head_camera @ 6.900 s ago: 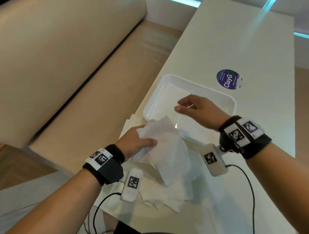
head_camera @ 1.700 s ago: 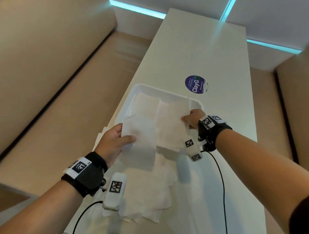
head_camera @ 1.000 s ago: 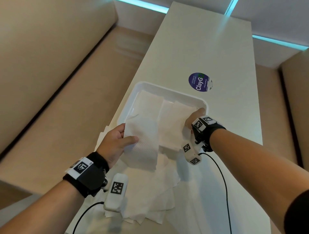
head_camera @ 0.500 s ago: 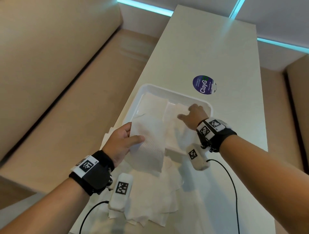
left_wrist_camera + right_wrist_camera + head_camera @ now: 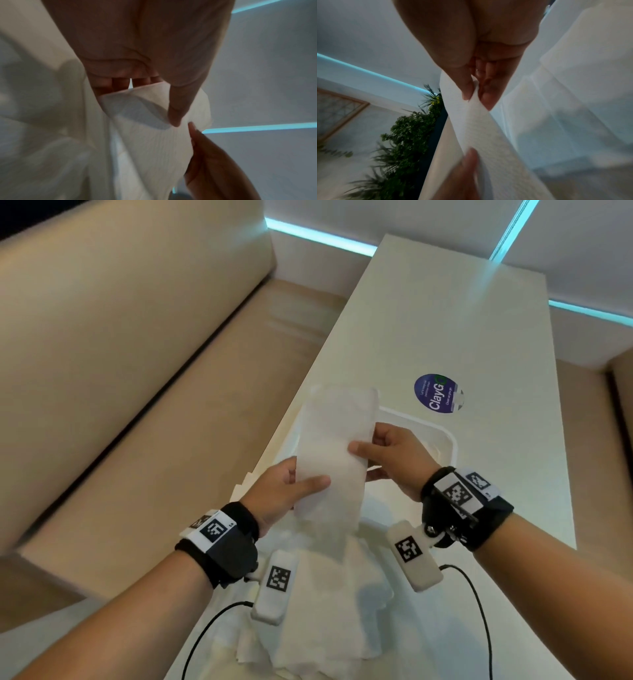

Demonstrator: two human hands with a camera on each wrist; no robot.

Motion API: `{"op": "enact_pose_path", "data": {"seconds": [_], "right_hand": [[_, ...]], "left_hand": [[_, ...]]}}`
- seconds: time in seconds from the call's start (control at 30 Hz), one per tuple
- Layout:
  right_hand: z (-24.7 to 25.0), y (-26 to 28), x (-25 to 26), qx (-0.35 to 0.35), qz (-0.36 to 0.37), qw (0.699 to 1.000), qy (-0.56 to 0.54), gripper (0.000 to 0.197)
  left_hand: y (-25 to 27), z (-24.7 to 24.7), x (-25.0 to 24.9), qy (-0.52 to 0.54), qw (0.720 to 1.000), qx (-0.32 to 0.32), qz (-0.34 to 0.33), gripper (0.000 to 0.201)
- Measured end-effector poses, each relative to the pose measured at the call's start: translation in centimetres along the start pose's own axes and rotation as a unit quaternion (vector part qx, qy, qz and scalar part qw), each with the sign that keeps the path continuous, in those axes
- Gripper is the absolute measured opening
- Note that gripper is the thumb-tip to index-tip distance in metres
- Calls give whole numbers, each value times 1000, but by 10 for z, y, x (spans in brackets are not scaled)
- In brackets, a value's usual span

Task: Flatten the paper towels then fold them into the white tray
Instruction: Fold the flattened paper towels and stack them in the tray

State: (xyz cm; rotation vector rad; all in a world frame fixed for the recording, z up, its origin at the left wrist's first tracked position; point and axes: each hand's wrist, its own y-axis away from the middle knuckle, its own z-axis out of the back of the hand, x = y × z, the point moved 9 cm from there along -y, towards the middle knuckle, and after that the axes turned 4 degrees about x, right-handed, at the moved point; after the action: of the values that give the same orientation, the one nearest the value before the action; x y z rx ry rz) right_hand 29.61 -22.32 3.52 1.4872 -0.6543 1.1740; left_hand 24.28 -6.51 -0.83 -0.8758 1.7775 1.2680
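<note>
A white paper towel [image 5: 334, 446] stands lifted above the near left part of the white tray [image 5: 448, 440]. My left hand [image 5: 287, 491] pinches its left edge, thumb on the front face. My right hand [image 5: 383, 453] pinches its right edge a little higher. The left wrist view shows the paper towel [image 5: 150, 129] under my left thumb; the right wrist view shows the paper towel [image 5: 484, 129] between my right thumb and fingers. More paper towels [image 5: 342, 611] lie in a loose pile on the table near me. The lifted sheet hides the tray's inside.
The long white table [image 5: 462, 337] runs away from me, with a round blue sticker [image 5: 436, 393] just past the tray. A beige bench seat [image 5: 171, 457] runs along the left. Cables trail from both wrist cameras over the near table edge.
My right hand left the towel lying in the tray and came back to take the right edge of the sheet in my left hand. That sheet has risen and now stands upright.
</note>
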Motion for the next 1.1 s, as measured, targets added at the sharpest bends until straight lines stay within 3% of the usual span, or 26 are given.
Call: {"op": "enact_pose_path", "data": {"seconds": [0.13, 0.23, 0.3, 0.4, 0.5, 0.67, 0.87, 1.1], "right_hand": [[14, -31, -10, -44, -41, 998, 27, 22], [19, -54, -26, -49, -85, 994, 38, 21], [19, -66, -35, -44, -114, 991, 44, 19], [17, -76, -47, -38, -157, 983, 91, 19], [16, -84, -53, -29, -191, 969, 152, 11], [22, -92, -64, -20, -214, 949, 231, 17], [18, -91, -69, -13, -223, 928, 297, 23], [11, -102, -72, 12, -226, 938, 264, 26]], "left_hand": [[2, 15, 19, -73, 995, -51, 43, 22], [11, 27, 22, -154, 983, -79, 66, 38], [22, 32, 27, -284, 953, -79, 72, 44], [40, 30, 48, -459, 883, -49, 91, 43], [50, 28, 76, -514, 850, -21, 109, 52], [53, 26, 88, -510, 853, -49, 98, 71], [54, 23, 84, -539, 835, -55, 94, 57], [59, 24, 89, -432, 895, -61, 92, 34]]}}
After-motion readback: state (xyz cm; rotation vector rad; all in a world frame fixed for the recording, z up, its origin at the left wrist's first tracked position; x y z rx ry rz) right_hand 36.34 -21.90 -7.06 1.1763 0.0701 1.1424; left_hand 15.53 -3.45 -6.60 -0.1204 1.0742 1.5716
